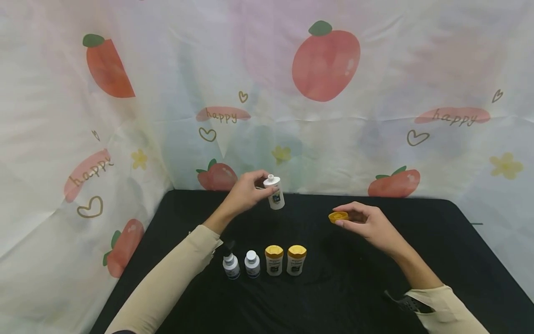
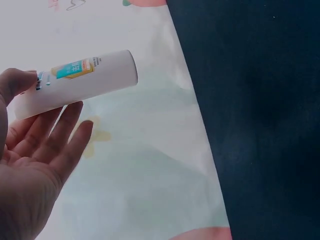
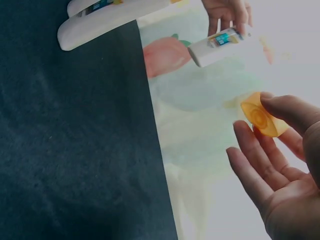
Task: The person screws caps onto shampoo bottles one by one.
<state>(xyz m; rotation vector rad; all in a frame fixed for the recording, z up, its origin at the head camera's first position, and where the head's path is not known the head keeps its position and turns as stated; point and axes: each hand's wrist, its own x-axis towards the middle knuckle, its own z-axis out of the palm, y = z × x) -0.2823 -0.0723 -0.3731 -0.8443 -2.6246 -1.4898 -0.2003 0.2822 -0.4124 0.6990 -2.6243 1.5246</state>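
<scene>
My left hand [image 1: 249, 191] pinches a white bottle [image 1: 276, 197] between thumb and fingers, holding it above the far part of the table. The bottle's narrow neck is uncovered at the top, and a blue and yellow label shows in the left wrist view. Off to the right, my right hand [image 1: 369, 222] holds a yellow cap [image 1: 339, 216] between thumb and fingertips, in the air. The cap's underside, with a round ring inside, faces the camera in the right wrist view. Bottle and cap are well apart.
On the black table [image 1: 354, 287] several bottles stand in a row: one with a black pump [image 1: 231, 265], one with a white cap [image 1: 252, 264], and two yellow-capped bottles [image 1: 274, 260]. A printed fabric backdrop [image 1: 267, 60] rises behind the table and along its left side.
</scene>
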